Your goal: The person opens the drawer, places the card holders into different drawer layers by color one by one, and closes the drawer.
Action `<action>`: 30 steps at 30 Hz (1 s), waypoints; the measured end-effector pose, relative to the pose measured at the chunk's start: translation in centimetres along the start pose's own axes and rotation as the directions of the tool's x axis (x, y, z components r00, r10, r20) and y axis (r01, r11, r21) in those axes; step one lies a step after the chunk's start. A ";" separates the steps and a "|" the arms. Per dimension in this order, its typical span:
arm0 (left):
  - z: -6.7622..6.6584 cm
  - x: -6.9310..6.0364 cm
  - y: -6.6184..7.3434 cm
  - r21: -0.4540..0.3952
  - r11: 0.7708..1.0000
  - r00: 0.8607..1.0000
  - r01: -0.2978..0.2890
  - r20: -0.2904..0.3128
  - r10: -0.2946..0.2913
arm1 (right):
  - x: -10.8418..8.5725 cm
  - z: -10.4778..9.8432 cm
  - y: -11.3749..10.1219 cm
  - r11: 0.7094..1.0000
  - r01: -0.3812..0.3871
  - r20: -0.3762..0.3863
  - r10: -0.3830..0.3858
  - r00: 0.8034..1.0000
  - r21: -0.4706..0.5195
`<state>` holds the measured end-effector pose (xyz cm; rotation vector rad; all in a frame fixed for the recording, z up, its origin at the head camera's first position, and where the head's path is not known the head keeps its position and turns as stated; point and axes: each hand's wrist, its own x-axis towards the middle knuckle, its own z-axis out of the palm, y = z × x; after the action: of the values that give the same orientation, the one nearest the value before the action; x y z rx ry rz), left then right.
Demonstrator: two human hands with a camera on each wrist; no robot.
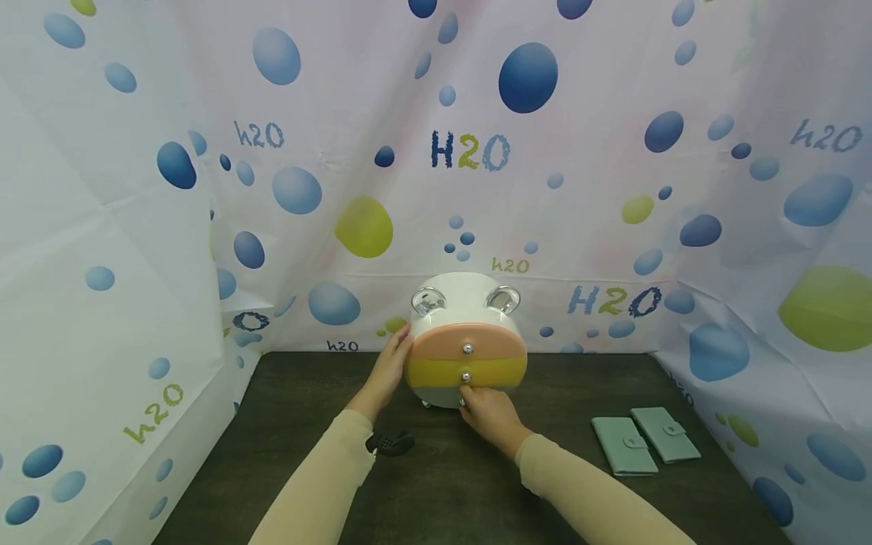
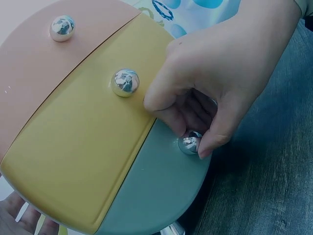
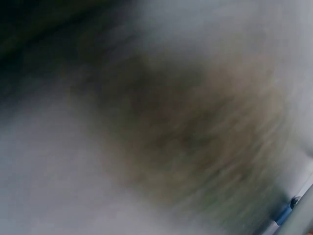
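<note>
A rounded white drawer box [image 1: 459, 291] has an orange-pink drawer [image 1: 436, 342], a yellow drawer [image 1: 436, 372] and a green drawer [image 2: 151, 186], each with a round silver knob. My right hand [image 1: 492, 412] pinches the lowest silver knob [image 2: 188, 143], on the green drawer, between thumb and finger. All three drawer fronts look flush. My left hand [image 1: 390, 369] lies against the left side of the box, its fingers extended; part of it is hidden behind the box in the left wrist view. The right wrist view is too blurred to read.
Two pale green wallets [image 1: 624, 446] lie side by side at the right of the dark wooden table [image 1: 436, 507]. A black object [image 1: 393, 443] sits beside my left wrist. Printed sheets hang behind and along both sides.
</note>
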<state>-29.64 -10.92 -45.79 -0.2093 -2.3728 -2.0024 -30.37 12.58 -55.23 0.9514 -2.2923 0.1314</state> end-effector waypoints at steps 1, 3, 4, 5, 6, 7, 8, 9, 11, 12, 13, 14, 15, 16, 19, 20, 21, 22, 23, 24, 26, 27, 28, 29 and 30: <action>0.0 0.3 -0.5 0.004 1.000 1.000 -0.002 -0.006 0.002 | 0.0 0.1 0.0 1.000 0.001 -0.008 -0.001 1.000 -0.005; 0.1 0.5 -1.1 0.003 1.000 1.000 -0.009 -0.018 0.010 | 0.0 0.2 -0.1 1.000 0.001 -0.024 -0.001 1.000 -0.010; 0.1 0.5 -1.2 0.007 1.000 1.000 -0.012 -0.023 0.012 | 0.0 0.2 -0.2 1.000 0.000 -0.030 0.000 1.000 -0.011; 0.1 0.5 -1.3 0.009 1.000 1.000 -0.014 -0.026 0.014 | -0.1 0.2 -0.2 1.000 0.000 -0.037 -0.001 0.999 -0.013; 0.2 0.5 -1.3 0.011 1.000 0.999 -0.016 -0.027 0.016 | -0.1 0.2 -0.3 1.000 0.000 -0.043 -0.001 0.999 -0.017; 0.2 0.5 -1.3 0.011 1.000 0.999 -0.014 -0.029 0.014 | -0.1 0.2 -0.3 1.000 -0.001 -0.048 0.000 0.999 -0.017; 0.2 0.5 -1.3 0.011 1.000 0.999 -0.012 -0.031 0.012 | -0.1 0.1 -0.4 1.000 -0.003 -0.053 0.002 0.999 -0.018; 0.2 0.5 -1.3 0.010 1.000 0.999 -0.010 -0.033 0.010 | 0.0 0.1 -0.4 1.000 -0.005 -0.054 0.004 0.999 -0.019; 0.2 0.5 -1.3 0.011 1.000 0.999 -0.007 -0.034 0.007 | 0.0 0.0 -0.5 1.000 -0.010 -0.051 0.009 0.999 -0.020; 0.2 0.5 -1.3 0.010 1.000 0.999 -0.004 -0.035 0.004 | 0.0 0.0 -0.6 1.000 -0.013 -0.047 0.012 0.999 -0.019; 0.2 0.5 -1.3 0.010 1.000 0.999 -0.001 -0.038 0.002 | 0.0 -0.1 -0.6 1.000 -0.015 -0.041 0.015 0.999 -0.018; 0.2 0.5 -1.3 0.015 1.000 0.999 -0.003 -0.038 0.004 | 0.0 -0.1 -0.6 1.000 -0.017 -0.035 0.016 0.999 -0.018; 0.2 0.6 -1.3 0.017 1.000 0.999 -0.005 -0.040 0.005 | 0.0 -0.1 -0.7 1.000 -0.017 -0.030 0.016 0.999 -0.018; 0.2 0.6 -1.3 0.019 1.000 0.999 -0.006 -0.041 0.007 | 0.0 -0.1 -0.7 1.000 -0.014 -0.027 0.014 1.000 -0.018; 0.2 0.7 -1.2 0.021 1.000 0.999 -0.007 -0.045 0.008 | 0.0 -0.2 -0.8 1.000 -0.004 -0.028 0.003 1.000 -0.014; 0.2 0.7 -1.2 0.022 1.000 0.999 -0.007 -0.045 0.008 | 0.0 -0.3 -0.8 1.000 0.002 -0.031 -0.002 1.000 -0.012; 0.1 0.7 -1.2 0.018 1.000 0.999 -0.007 -0.046 0.008 | 0.0 -0.3 -0.8 1.000 0.007 -0.034 -0.007 0.999 -0.009; 0.1 0.8 -1.2 0.015 1.000 0.999 -0.006 -0.044 0.007 | -0.1 -0.3 -0.8 1.000 0.012 -0.035 -0.012 0.999 -0.006; 0.1 0.8 -1.2 0.015 1.000 0.999 -0.004 -0.045 0.005 | -0.1 -0.4 -0.8 1.000 0.016 -0.037 -0.016 0.999 -0.001; 0.1 0.8 -1.2 0.017 1.000 0.999 -0.003 -0.045 0.004 | -0.2 -0.4 -0.8 1.000 0.020 -0.038 -0.020 0.999 0.002; 0.1 0.7 -1.1 0.018 1.000 0.999 -0.003 -0.044 0.004 | -0.3 -0.5 -0.7 1.000 0.029 -0.041 -0.028 0.999 0.010; 0.2 0.7 -1.1 0.017 1.000 0.999 -0.001 -0.044 0.001 | -0.4 -0.6 -0.7 0.999 0.033 -0.041 -0.032 0.999 0.013; 0.2 0.7 -1.1 0.019 1.000 0.999 0.002 -0.045 -0.001 | -0.5 -0.6 -0.7 0.999 0.035 -0.042 -0.035 0.999 0.016; 0.2 0.7 -1.1 0.021 1.000 0.999 0.002 -0.045 -0.001 | -0.5 -0.7 -0.7 0.999 0.038 -0.041 -0.038 0.998 0.018; 0.2 0.6 -1.0 0.019 1.000 0.999 0.001 -0.042 0.000 | -0.6 -0.7 -0.7 0.999 0.039 -0.039 -0.039 0.998 0.017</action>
<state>-30.38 -10.86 -46.76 -0.1645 -2.3660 -1.9632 -29.22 12.69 -55.12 0.9936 -2.2396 0.1523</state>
